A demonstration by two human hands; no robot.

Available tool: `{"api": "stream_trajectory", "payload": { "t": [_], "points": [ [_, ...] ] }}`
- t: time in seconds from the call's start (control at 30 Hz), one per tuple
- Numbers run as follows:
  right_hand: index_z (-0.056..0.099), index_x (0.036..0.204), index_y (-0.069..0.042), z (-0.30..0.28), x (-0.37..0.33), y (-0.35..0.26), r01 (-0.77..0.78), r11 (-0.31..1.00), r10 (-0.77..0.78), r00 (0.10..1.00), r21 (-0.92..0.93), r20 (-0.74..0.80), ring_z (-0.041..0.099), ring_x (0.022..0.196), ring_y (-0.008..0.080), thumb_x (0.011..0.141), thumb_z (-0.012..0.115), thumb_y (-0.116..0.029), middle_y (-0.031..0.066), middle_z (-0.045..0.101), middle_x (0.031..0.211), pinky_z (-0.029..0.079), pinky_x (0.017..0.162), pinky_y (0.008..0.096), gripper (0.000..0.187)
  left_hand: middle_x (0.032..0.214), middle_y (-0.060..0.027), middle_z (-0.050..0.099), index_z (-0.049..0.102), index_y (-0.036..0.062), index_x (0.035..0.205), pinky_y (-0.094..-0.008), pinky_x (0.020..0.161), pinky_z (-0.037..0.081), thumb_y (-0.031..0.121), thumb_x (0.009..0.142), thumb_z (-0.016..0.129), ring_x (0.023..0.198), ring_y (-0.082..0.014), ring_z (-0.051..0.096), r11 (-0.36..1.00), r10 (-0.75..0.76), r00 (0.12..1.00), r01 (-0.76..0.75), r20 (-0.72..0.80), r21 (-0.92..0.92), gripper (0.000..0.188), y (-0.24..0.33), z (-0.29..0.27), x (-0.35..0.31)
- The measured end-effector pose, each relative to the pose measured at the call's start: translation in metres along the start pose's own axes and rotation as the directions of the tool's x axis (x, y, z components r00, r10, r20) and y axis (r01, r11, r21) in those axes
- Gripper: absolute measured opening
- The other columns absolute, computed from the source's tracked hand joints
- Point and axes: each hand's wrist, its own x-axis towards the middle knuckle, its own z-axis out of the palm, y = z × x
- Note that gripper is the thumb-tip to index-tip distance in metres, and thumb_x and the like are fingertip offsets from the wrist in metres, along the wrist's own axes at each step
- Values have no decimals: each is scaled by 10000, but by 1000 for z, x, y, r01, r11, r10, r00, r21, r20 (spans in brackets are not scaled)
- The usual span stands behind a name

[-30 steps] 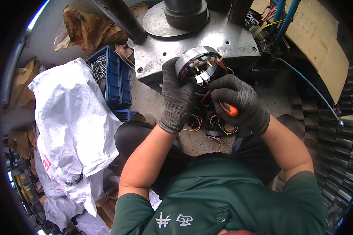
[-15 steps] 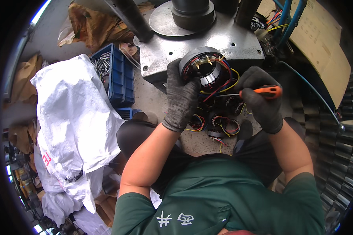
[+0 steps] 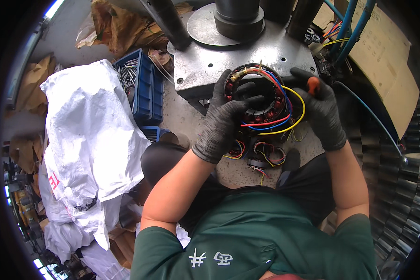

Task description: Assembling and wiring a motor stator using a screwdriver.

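My left hand point(image 3: 219, 116), in a dark glove, grips a motor stator point(image 3: 280, 103) by its left side, with fingers reaching into the ring's opening. The stator is tilted so its winding face shows, just in front of a metal machine plate point(image 3: 247, 58). Red, blue and yellow lead wires point(image 3: 304, 109) loop off its right side. My gloved right hand point(image 3: 325, 114) is closed round a screwdriver point(image 3: 313, 85), right of the wires. Only the orange handle's end shows; the shaft is hidden.
Smaller wired stators point(image 3: 258, 163) lie on the floor between my legs. Left stand a blue crate point(image 3: 150, 91) of metal pins and a white sack point(image 3: 88, 112). Cardboard point(image 3: 382, 65), a blue hose point(image 3: 371, 109) and stacked metal parts point(image 3: 403, 200) are on the right.
The stator has turned so its winding face and opening show more fully. My right hand has swung the screwdriver's shaft away from the wires; its handle now points up.
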Motion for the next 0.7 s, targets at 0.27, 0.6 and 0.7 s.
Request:
{"api": "stream_trajectory", "payload": {
  "t": [0.27, 0.6, 0.7],
  "points": [
    [636, 1384, 42, 9, -6, 6, 32, 987, -32, 999, 160, -2, 684, 1123, 161, 980, 765, -225, 107, 735, 1249, 546, 1015, 325, 502, 1470, -196, 544, 262, 100, 1613, -476, 1094, 555, 178, 887, 797, 1338, -342, 598, 995, -90, 983, 94, 160, -16, 905, 1, 2, -8],
    [636, 1367, 48, -1, -12, 2, 151, 969, -143, 988, 196, -57, 703, 1101, 178, 969, 761, -274, 128, 743, 1220, 556, 1003, 336, 527, 1589, -176, 406, -90, 172, 1667, -453, 1192, 465, 99, 761, 944, 1458, -280, 466, 856, -12, 901, -216, 434, 470, 1377, -6, -7, -7],
    [645, 1357, 48, -6, -7, 1, 178, 970, -170, 983, 168, -64, 712, 1053, 162, 961, 775, -286, 105, 753, 1167, 562, 980, 320, 534, 1577, -188, 414, -127, 210, 1667, -441, 1174, 488, 33, 789, 905, 1428, -289, 502, 729, 67, 901, -338, 429, 595, 1366, -14, -3, -8]
  ]
}}
